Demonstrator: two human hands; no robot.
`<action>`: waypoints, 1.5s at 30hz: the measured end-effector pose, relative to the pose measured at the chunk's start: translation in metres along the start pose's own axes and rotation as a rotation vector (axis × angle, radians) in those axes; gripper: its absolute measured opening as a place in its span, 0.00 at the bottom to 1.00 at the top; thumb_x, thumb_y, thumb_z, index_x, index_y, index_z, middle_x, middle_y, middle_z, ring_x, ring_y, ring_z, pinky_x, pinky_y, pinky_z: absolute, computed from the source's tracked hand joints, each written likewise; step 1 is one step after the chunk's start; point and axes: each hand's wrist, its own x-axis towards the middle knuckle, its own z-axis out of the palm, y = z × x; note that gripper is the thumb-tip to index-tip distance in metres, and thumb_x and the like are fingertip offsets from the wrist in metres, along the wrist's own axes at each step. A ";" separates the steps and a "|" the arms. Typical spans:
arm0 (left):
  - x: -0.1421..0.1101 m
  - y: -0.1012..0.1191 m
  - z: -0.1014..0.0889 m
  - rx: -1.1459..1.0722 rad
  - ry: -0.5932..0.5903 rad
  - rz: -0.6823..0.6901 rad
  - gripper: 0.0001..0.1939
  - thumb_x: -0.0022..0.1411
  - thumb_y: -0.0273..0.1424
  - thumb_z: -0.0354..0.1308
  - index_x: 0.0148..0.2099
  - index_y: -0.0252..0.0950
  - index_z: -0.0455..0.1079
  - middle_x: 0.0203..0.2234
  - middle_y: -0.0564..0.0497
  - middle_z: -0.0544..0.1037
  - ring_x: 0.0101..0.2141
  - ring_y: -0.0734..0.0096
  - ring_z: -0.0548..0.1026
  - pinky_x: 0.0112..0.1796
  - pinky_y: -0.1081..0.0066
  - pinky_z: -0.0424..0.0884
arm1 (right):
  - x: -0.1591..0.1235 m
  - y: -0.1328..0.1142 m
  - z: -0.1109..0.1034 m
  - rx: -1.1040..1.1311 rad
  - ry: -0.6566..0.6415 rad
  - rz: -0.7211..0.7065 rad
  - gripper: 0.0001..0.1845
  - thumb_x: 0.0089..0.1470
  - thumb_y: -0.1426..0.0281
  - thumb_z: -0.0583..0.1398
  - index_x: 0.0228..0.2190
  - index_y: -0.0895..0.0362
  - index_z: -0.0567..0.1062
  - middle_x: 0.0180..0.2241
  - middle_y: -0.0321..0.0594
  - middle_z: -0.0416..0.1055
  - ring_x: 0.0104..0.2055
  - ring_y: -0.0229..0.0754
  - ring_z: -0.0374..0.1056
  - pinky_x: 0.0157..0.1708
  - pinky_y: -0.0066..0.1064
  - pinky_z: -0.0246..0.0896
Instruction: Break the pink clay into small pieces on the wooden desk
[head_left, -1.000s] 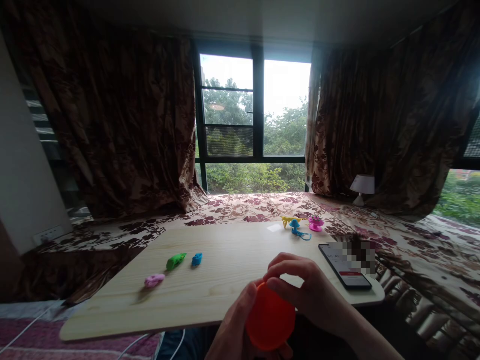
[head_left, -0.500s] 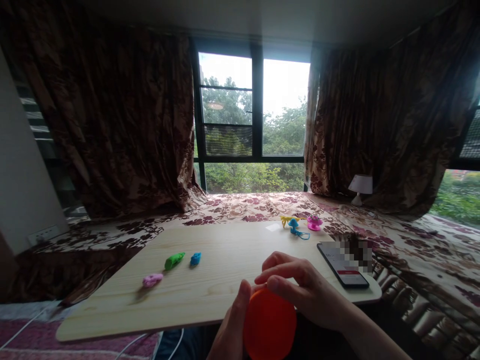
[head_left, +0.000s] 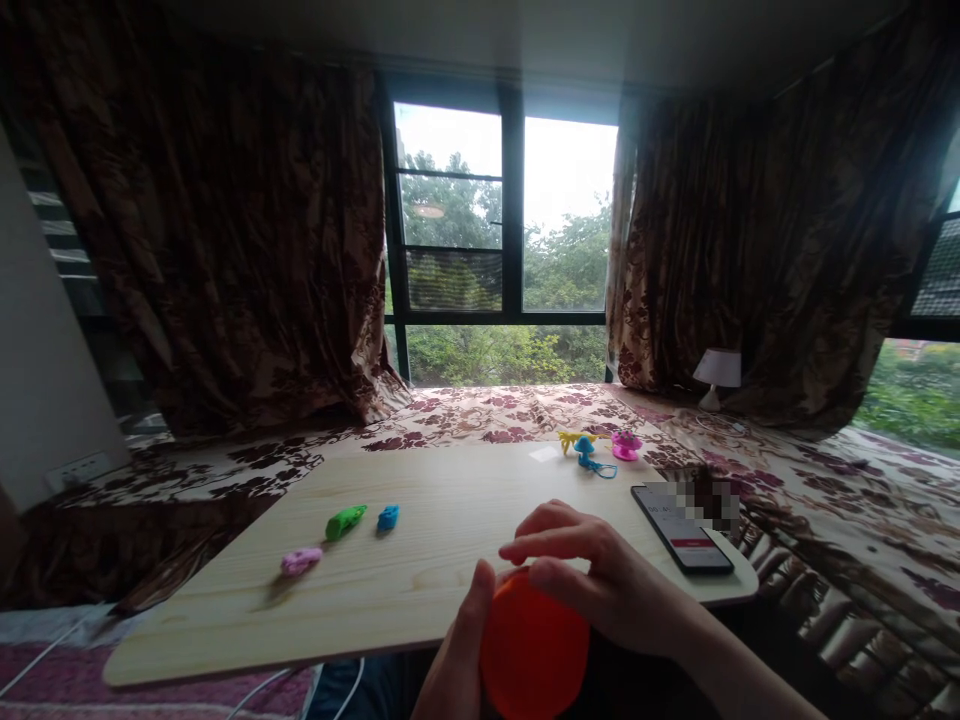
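Head view: round orange-red object, smooth, material unclear (head_left: 536,650), at the near edge of the pale wooden table (head_left: 420,490). Left hand (head_left: 459,655) curled round its side, thumb up; lower fingers hidden. Right hand (head_left: 619,585) half open over the top, thumb touching. Change: right index and thumb have parted from near-pinch; the hold there looks looser.
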 end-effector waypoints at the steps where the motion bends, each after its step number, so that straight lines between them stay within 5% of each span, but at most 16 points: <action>1: 0.001 -0.001 -0.001 0.019 -0.018 0.000 0.36 0.55 0.52 0.44 0.50 0.24 0.63 0.14 0.45 0.74 0.15 0.67 0.70 0.18 0.72 0.65 | 0.000 0.000 -0.001 0.008 0.012 0.022 0.13 0.58 0.65 0.52 0.40 0.52 0.75 0.36 0.38 0.69 0.40 0.37 0.63 0.41 0.30 0.57; 6: 0.004 -0.004 -0.004 -0.022 -0.134 0.042 0.37 0.56 0.53 0.38 0.52 0.25 0.62 0.19 0.42 0.76 0.21 0.62 0.74 0.23 0.68 0.68 | -0.002 0.001 -0.002 0.014 0.064 0.067 0.14 0.58 0.66 0.52 0.37 0.53 0.76 0.36 0.39 0.69 0.40 0.38 0.64 0.40 0.30 0.58; 14: 0.001 -0.004 -0.007 -0.109 -0.412 -0.135 0.37 0.58 0.52 0.34 0.45 0.24 0.68 0.28 0.37 0.78 0.29 0.63 0.77 0.30 0.72 0.67 | -0.002 0.003 -0.005 0.040 -0.044 0.002 0.09 0.54 0.69 0.58 0.36 0.55 0.77 0.33 0.38 0.70 0.39 0.38 0.63 0.39 0.29 0.59; 34: 0.004 -0.008 -0.004 -0.081 -0.334 -0.125 0.38 0.58 0.52 0.34 0.37 0.22 0.73 0.23 0.39 0.77 0.27 0.64 0.76 0.28 0.73 0.67 | 0.010 0.002 -0.009 -0.029 -0.221 -0.161 0.09 0.50 0.72 0.61 0.36 0.54 0.77 0.33 0.38 0.72 0.43 0.38 0.63 0.46 0.30 0.57; 39: 0.001 -0.009 -0.001 -0.222 -0.359 -0.039 0.29 0.59 0.48 0.42 0.42 0.29 0.72 0.32 0.40 0.78 0.33 0.60 0.76 0.37 0.65 0.68 | 0.005 0.000 -0.016 -0.078 -0.123 -0.078 0.23 0.46 0.68 0.64 0.46 0.51 0.70 0.43 0.41 0.67 0.46 0.41 0.61 0.46 0.32 0.58; 45: -0.014 0.004 0.012 -0.276 -0.413 -0.012 0.23 0.59 0.44 0.47 0.50 0.36 0.65 0.41 0.44 0.74 0.43 0.57 0.71 0.43 0.58 0.65 | 0.001 -0.003 -0.018 -0.043 -0.181 -0.097 0.10 0.52 0.72 0.59 0.38 0.52 0.76 0.33 0.38 0.71 0.42 0.37 0.63 0.43 0.29 0.58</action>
